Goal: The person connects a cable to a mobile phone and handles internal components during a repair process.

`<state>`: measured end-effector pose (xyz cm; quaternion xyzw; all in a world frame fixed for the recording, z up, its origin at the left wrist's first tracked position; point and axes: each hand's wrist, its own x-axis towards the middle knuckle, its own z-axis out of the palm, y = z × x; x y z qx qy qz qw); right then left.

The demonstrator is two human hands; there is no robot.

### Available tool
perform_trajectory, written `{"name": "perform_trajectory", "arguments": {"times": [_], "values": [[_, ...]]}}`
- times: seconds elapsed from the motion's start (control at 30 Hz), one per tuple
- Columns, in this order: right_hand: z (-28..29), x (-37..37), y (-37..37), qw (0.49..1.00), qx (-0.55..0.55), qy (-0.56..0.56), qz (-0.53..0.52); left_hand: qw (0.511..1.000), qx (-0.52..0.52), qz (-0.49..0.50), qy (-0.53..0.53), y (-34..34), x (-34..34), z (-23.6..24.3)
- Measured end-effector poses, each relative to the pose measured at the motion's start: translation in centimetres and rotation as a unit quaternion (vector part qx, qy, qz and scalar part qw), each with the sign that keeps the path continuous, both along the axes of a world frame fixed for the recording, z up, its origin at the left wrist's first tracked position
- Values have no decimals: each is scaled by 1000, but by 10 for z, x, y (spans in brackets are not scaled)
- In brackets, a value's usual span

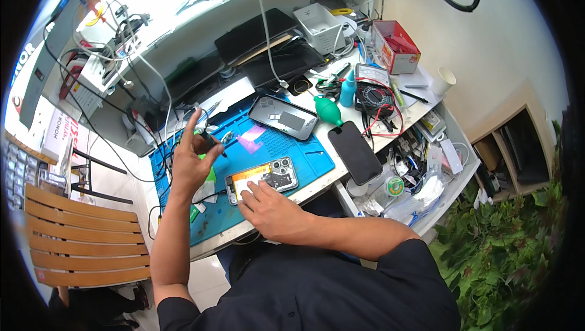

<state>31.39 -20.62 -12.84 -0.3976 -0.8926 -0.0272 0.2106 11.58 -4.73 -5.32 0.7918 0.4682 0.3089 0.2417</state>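
An opened smartphone (284,180) lies on the blue work mat (308,166), its inner parts, yellow-edged battery area and rear cameras showing. My right hand (271,209) rests on its near side, fingers spread over the battery area. Above the mat, to the left of the phone, my left hand (194,157) is raised with the index finger pointing up. Between its thumb and fingers sits a slim black tool (214,143), tip toward the phone; its exact kind is unclear. A dark phone panel (284,117) lies behind, near pinkish film pieces (250,140).
On the right are a black phone (354,153), a green air blower (328,110), a blue bottle (348,90) and a multimeter (373,96) with red leads. An open drawer (408,185) full of parts juts out. Cables (164,96) hang at left, above a wooden chair (85,236).
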Motion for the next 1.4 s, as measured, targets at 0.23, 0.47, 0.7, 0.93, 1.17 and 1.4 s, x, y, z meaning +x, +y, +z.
{"name": "perform_trajectory", "arguments": {"times": [0.23, 0.47, 0.7, 0.93, 1.17, 1.4], "values": [[5, 5, 0, 999, 32, 13, -11, 979, 95, -118, -140, 22, 122, -10], [7, 3, 0, 1000, 22, 8, -9, 988, 79, -129, -41, 27, 141, -15], [8, 4, 0, 1000, 23, 12, -9, 981, 91, -131, -107, 32, 144, -26], [7, 4, 2, 1000, 7, 19, -3, 982, 85, -95, -142, 33, 137, -21], [9, 18, 15, 988, -33, 152, -10, 982, 42, -38, -180, 19, 74, -10], [29, 22, 73, 977, -33, 183, -107, 983, -7, 43, -179, -9, -8, -35]]}}
